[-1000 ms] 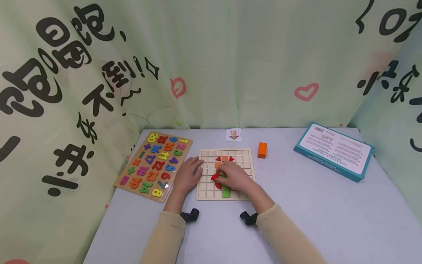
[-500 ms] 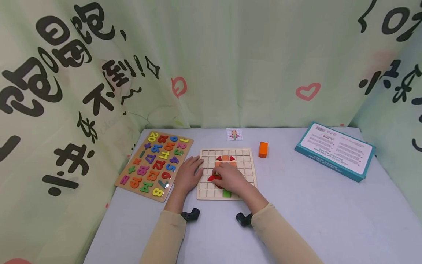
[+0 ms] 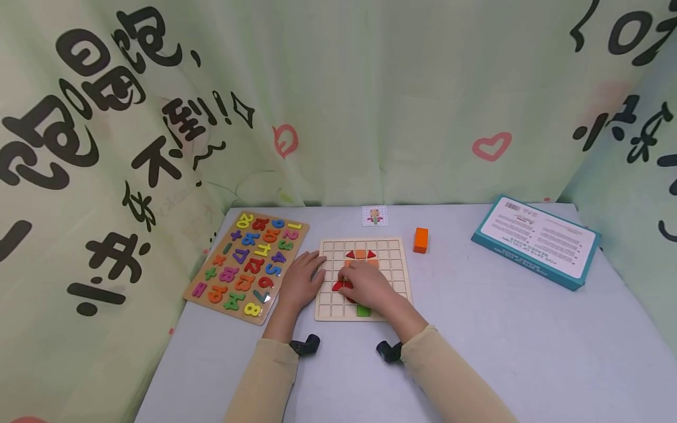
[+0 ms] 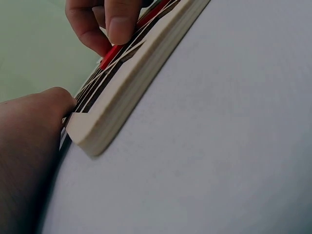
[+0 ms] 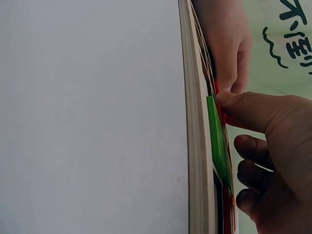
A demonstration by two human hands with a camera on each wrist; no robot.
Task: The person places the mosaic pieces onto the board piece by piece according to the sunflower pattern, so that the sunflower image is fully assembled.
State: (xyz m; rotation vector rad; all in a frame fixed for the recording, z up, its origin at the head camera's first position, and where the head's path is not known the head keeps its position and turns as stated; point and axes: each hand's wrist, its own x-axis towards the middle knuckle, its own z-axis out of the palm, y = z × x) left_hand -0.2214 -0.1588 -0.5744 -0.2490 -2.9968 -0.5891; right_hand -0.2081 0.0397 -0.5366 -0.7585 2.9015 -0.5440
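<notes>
A light wooden grid board (image 3: 329, 308) lies on the table with coloured pieces set in its squares. My right hand (image 3: 372, 286) is over the board's middle, its thumb and index finger pinching a red piece (image 3: 337, 286) low against the grid; this red piece (image 4: 108, 57) also shows under the fingertips in the left wrist view. Below the hand is a green square (image 3: 363, 311), and orange pieces (image 3: 361, 254) with two red triangles lie above it. My left hand (image 3: 301, 283) rests along the board's left edge, fingers extended. Some pieces are hidden under the right hand.
A number puzzle board (image 3: 240, 267) lies just left of my left hand. Behind the grid board is a small pattern card (image 3: 375, 215). An orange block (image 3: 421, 240) stands to its right, and a teal box (image 3: 535, 242) lies at the far right, before the curtain (image 3: 423, 106).
My right hand has shifted slightly left and lower over the board, with the red piece moving left; it has hardly moved in the last half second. The left hand stays put.
</notes>
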